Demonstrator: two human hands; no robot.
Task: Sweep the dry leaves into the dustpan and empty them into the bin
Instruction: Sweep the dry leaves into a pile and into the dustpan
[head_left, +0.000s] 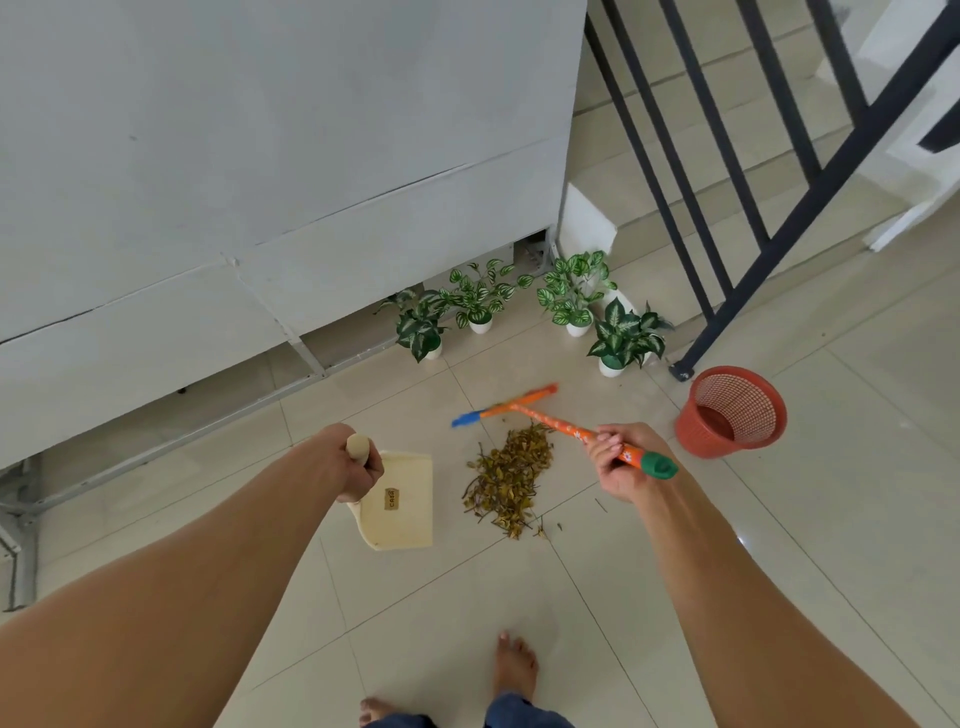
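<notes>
A pile of dry brown leaves lies on the pale tiled floor. My left hand grips the wooden handle of a cream dustpan, which sits just left of the pile with its mouth facing the leaves. My right hand grips the orange stick of a broom near its green end cap. The broom's orange and blue head is beyond the pile, on its far side. A red mesh bin stands upright to the right of the leaves, and looks hollow inside.
Several small potted plants stand in white pots along the wall base behind the pile. A dark stair railing ends at a post beside the bin. A grey wall panel fills the left. My bare feet stand near the bottom edge.
</notes>
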